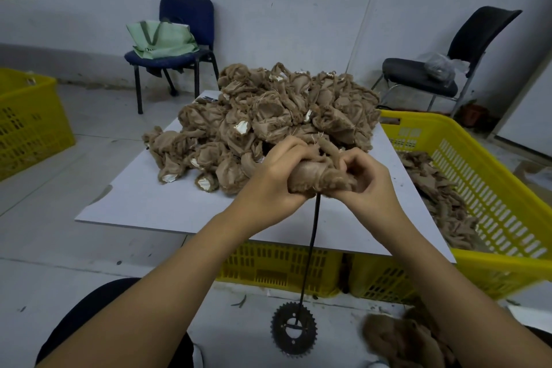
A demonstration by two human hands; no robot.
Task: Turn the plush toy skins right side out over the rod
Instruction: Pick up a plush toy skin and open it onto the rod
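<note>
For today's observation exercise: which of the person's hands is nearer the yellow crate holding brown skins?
Right. The right hand grips the plush skin on the crate's side; the left hand grips it farther away.

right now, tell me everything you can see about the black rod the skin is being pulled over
The rod is thin, black and looks like metal. It stands nearly upright, leaning slightly, on a toothed black sprocket base on the floor. Its top is hidden inside the brown plush skin, which the left hand and right hand grip around it. It passes in front of the white table edge.
</note>
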